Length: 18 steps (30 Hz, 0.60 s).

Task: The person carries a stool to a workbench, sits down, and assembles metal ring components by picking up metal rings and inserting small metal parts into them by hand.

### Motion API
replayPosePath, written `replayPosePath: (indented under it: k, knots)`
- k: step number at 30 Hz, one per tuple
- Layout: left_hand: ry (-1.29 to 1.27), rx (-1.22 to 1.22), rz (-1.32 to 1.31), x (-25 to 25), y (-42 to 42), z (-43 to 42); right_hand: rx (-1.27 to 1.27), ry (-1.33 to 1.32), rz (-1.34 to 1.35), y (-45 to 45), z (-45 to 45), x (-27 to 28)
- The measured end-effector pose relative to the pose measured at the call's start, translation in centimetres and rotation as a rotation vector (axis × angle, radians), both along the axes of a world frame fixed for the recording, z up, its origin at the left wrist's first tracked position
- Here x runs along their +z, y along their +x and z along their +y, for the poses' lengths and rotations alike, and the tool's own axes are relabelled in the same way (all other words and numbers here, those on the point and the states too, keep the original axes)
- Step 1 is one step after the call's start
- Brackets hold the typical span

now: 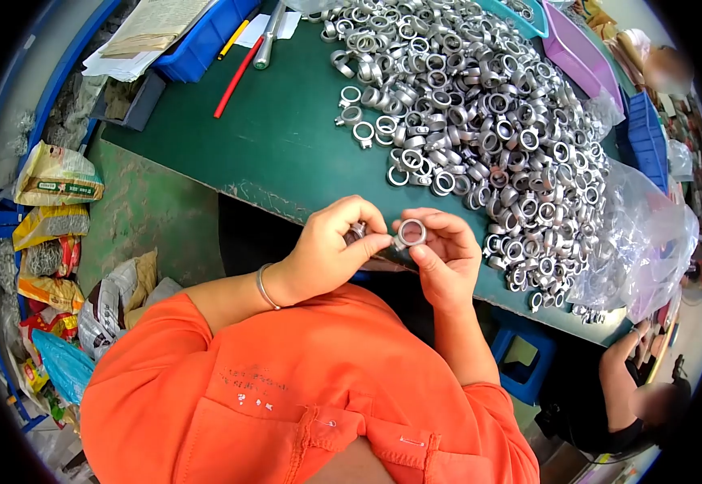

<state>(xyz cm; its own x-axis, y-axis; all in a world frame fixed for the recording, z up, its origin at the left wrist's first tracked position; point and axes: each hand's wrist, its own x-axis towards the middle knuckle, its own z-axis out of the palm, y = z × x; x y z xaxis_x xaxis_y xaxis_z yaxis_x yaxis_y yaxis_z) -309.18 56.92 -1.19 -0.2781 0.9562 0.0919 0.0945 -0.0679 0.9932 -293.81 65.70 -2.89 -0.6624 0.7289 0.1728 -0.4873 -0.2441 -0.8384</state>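
Left hand [331,244] partly hides a metal piece [356,233].

The left hand [331,246] grips a metal part [356,231]; the right hand [446,256] holds a metal ring [411,232] upright; a ring pile [480,121] lies beyond on the green bench [181,129].
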Motion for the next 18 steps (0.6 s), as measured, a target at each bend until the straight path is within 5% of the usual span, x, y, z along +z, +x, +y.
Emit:
replayPosePath:
  k: [5, 8, 10, 14, 16, 18]
  knots:
    - [-0.296, -0.173, -0.533, 0.7, -0.6, -0.2, -0.140, 0.185, 0.016, -0.3, -0.7, -0.2]
    - [-0.282, -0.190, -0.471, 0.7, -0.1, -0.1, -0.349, 0.794, -0.299, -0.4, -1.3, 0.4]
    - [-0.266, -0.210, -0.473, 0.1, -0.3, -0.2, -0.353, 0.962, -0.269, -1.0, -1.5, 1.0]
    - [-0.150, -0.130, -0.579, -0.1, -0.1, -0.4, -0.335, 0.847, -0.353, -0.7, -0.7, 1.6]
    - [-0.151, -0.063, -0.248, -0.4, -0.4, -0.5, -0.516, 1.122, -0.587, -1.5, 1.3, 2.2]
    - [-0.135, -0.056, -0.274, -0.5, -0.4, -0.4, -0.593, 1.270, -0.777, -2.8, 2.8, 2.3]
